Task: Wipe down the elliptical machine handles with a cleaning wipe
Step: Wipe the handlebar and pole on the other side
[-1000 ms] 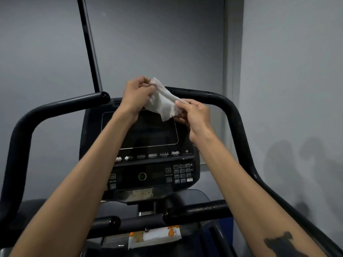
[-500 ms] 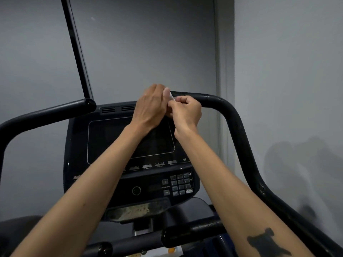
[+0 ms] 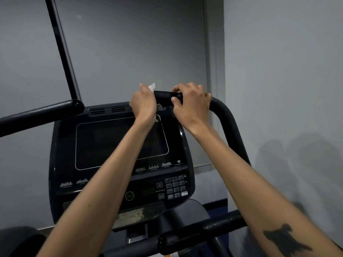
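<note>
Grey walls back a dark exercise console (image 3: pixel 118 154). At far left, the left handle (image 3: pixel 37 113) stands untouched. Centre, the left hand (image 3: pixel 143 104) clutches a white wipe (image 3: pixel 151 87) against the right handle's (image 3: pixel 225 115) free end, likely to begin wiping there. The right hand (image 3: pixel 192 102) wraps that bar, probably steadying it. Most of the wipe is hidden behind the fingers.

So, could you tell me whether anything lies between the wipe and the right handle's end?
Nothing visible does. The left hand holds the wipe right at the handle tip, and the right hand grips the bar just beyond, leaving the tip bare.
</note>
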